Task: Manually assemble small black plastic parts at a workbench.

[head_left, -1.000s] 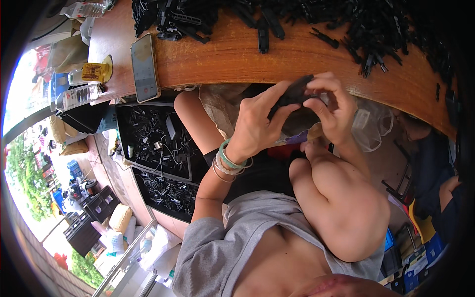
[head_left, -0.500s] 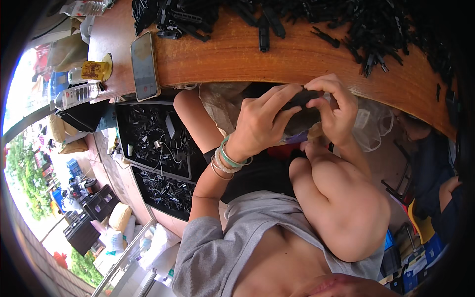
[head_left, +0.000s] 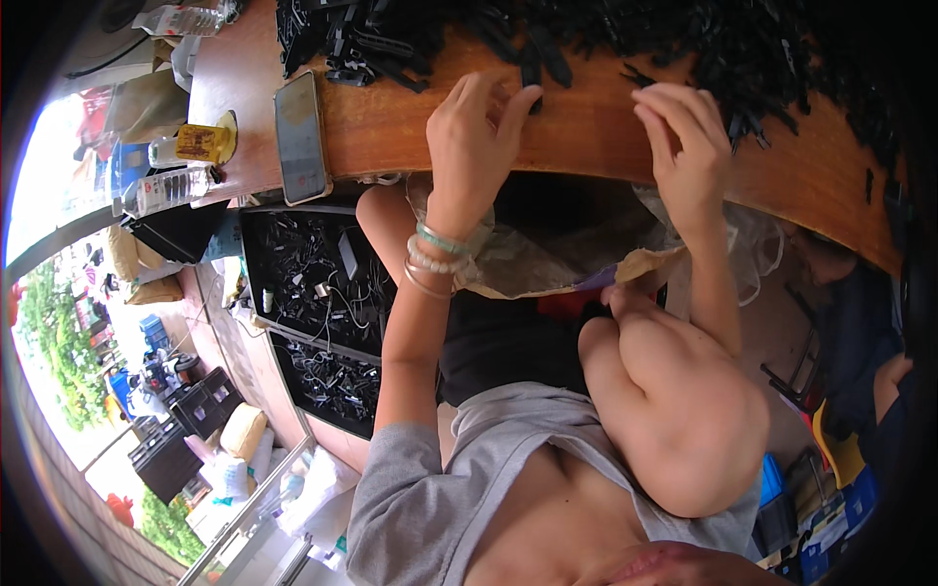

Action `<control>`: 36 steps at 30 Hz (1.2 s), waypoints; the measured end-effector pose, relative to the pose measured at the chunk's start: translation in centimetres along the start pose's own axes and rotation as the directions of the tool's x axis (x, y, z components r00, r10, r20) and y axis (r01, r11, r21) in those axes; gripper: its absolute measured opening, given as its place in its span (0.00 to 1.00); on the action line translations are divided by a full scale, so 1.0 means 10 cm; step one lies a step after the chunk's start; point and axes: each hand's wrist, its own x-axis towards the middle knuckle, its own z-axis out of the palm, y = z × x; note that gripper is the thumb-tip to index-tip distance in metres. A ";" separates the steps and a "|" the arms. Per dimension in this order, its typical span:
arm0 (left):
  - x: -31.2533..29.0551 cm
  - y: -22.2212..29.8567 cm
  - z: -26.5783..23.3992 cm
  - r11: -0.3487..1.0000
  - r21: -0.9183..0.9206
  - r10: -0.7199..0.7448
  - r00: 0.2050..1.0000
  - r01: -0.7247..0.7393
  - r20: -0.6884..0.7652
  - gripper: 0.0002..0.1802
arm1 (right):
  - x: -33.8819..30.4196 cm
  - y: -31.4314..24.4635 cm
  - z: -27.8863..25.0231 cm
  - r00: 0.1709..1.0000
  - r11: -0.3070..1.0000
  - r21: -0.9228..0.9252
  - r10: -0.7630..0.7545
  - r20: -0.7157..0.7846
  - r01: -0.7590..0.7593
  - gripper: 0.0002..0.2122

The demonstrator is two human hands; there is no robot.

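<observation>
My left hand (head_left: 471, 148) is over the front part of the wooden table (head_left: 576, 122), fingers bent and thumb apart, with nothing seen in it. Its thumb tip is beside a narrow black plastic part (head_left: 531, 70); whether they touch is hard to tell. To the right, my right hand (head_left: 688, 146) hovers near the table edge, fingers curved and apart from the thumb, close to another thin black part (head_left: 638, 76). Below the edge, an open bag (head_left: 528, 278) lies across my lap, its inside dark.
A large pile of black plastic parts (head_left: 674, 34) covers the table's far side. A phone (head_left: 300, 137), a yellow cup (head_left: 200, 144) and a clear bottle (head_left: 168, 190) are at the left. Black trays (head_left: 313, 273) of small parts and cables stand lower left. Another person's arm (head_left: 889, 381) shows at right.
Both hands have let go of the black part they held together over the bag. They have moved apart and forward over the table; the bag's opening now shows.
</observation>
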 end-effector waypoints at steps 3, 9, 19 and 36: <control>0.18 -0.08 0.12 0.954 0.273 0.137 0.990 -0.120 -0.044 0.16 | 0.12 0.09 0.05 0.998 0.966 -0.253 -0.056 0.032 0.063 0.05; 0.08 -0.11 0.07 0.955 0.287 0.078 0.997 -0.072 -0.011 0.12 | 0.09 0.10 0.08 0.986 0.974 -0.228 0.024 0.165 0.015 0.07; -0.29 0.14 -0.19 0.594 -0.692 -0.297 0.912 0.409 0.284 0.06 | 0.09 -0.01 0.00 0.935 0.975 -0.222 0.096 0.340 -0.020 0.07; -0.36 0.20 -0.01 0.543 -0.611 -0.332 0.816 0.576 0.474 0.15 | -0.15 -0.33 -0.04 0.819 0.301 0.765 0.290 0.495 -0.569 0.08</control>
